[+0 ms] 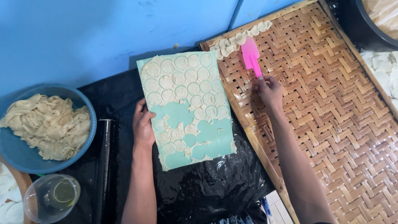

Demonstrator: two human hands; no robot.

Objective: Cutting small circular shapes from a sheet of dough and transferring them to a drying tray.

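A pale green mat lies on black plastic sheeting, covered by a thin dough sheet cut into round discs, with several discs gone from its lower half. My left hand rests flat on the mat's left edge, holding nothing. My right hand grips the handle of a pink spatula, whose blade lies on a woven bamboo tray. Several dough discs sit in an overlapping row along the tray's far left corner, just left of the blade.
A blue bowl of dough scraps stands at the left. A black rolling pin lies beside the mat. A clear cup with liquid sits at the lower left. A dark basin and more pale discs are at the upper right.
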